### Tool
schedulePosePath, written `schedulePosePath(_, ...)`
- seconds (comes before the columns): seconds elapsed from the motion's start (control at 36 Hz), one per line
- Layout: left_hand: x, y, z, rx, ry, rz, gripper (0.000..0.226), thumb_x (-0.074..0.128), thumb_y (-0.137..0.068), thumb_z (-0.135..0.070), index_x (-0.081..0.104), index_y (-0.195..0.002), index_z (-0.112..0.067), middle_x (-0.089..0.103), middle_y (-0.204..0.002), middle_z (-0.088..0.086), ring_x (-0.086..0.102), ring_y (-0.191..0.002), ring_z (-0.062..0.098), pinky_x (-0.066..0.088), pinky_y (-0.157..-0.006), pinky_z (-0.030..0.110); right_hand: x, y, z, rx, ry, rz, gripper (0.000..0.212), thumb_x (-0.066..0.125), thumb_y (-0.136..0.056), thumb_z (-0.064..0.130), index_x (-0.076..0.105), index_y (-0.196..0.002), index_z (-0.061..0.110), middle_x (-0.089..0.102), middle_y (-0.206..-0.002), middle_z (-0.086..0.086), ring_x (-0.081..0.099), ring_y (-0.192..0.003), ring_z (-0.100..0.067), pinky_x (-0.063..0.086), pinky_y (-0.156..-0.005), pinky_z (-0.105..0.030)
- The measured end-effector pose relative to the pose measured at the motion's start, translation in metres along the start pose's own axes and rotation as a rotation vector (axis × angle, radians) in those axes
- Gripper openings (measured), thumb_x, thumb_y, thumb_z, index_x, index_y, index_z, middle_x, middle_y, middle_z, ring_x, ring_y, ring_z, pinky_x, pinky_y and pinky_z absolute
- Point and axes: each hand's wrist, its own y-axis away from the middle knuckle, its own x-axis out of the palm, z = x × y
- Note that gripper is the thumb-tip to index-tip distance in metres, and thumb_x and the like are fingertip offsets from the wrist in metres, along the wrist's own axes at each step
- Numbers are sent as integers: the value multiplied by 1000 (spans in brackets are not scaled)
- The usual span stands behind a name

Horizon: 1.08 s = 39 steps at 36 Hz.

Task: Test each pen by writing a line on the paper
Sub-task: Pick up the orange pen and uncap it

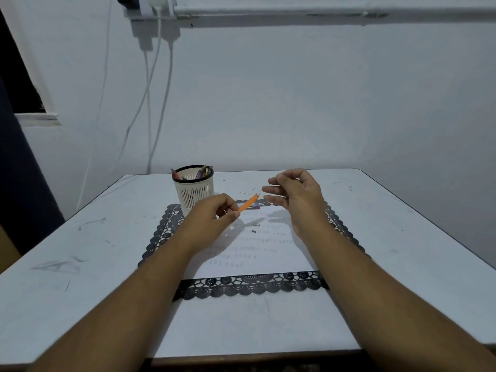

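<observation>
My left hand (212, 213) pinches an orange pen (249, 202) by its lower end, holding it above the paper with its tip slanting up to the right. My right hand (295, 194) hovers just right of that tip. Its thumb and forefinger are pinched on a very thin rod (264, 187) that points at the pen's tip; what the rod is I cannot tell. The white paper (257, 245), with rows of small scribbles, lies on a black lace mat (249, 287). A white mesh pen holder (193, 193) with several pens stands at the mat's far left corner.
Two small dark pieces (254, 228) lie on the paper under the hands. A blue and red pen (255, 206) lies at the paper's far edge. Thin stray slivers (245, 192) lie on the white table (107, 237) behind the paper. Cables hang down the wall at the back left.
</observation>
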Motion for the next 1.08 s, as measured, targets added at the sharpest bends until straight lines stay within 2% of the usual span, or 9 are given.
schedulePosePath(0.08, 1, 0, 0, 3, -12, -2, 12, 70, -97, -21, 69, -88, -29, 67, -82, -8, 58, -72, 1, 43, -62, 12, 1, 1, -1, -12, 21, 5, 7, 63, -99, -1, 59, -99, 4, 72, -90, -18, 76, -82, -35, 65, -67, -38)
schedulePosePath(0.25, 2, -1, 2, 7, -8, 1, 12, 71, -96, -21, 69, -88, -29, 68, -83, -6, 61, -74, 8, 48, -67, 26, 1, 1, -2, -25, 64, 19, 12, 67, -96, -2, 59, -101, 5, 73, -89, -16, 76, -83, -36, 65, -71, -41)
schedulePosePath(0.47, 2, 0, -1, 9, -28, -6, 13, 70, -97, -22, 69, -88, -31, 68, -85, -8, 61, -75, 5, 45, -62, 12, 1, 2, -1, -44, 73, -11, 8, 62, -100, 0, 58, -104, 5, 71, -88, -15, 75, -78, -33, 63, -63, -35)
schedulePosePath(0.89, 1, 2, -3, 8, -15, -8, 12, 71, -96, -22, 69, -88, -30, 68, -85, -6, 61, -75, 8, 44, -61, 12, 4, 6, 0, -53, 141, 2, 11, 63, -98, -1, 58, -102, 7, 70, -89, -18, 75, -78, -30, 64, -64, -40)
schedulePosePath(1.08, 1, 1, -3, 13, -13, -11, 12, 71, -96, -21, 69, -88, -30, 67, -85, -8, 59, -73, 2, 44, -62, 11, 5, 8, 0, -34, 187, -8, 14, 64, -100, 5, 58, -112, 2, 76, -92, -19, 76, -80, -29, 63, -60, -33)
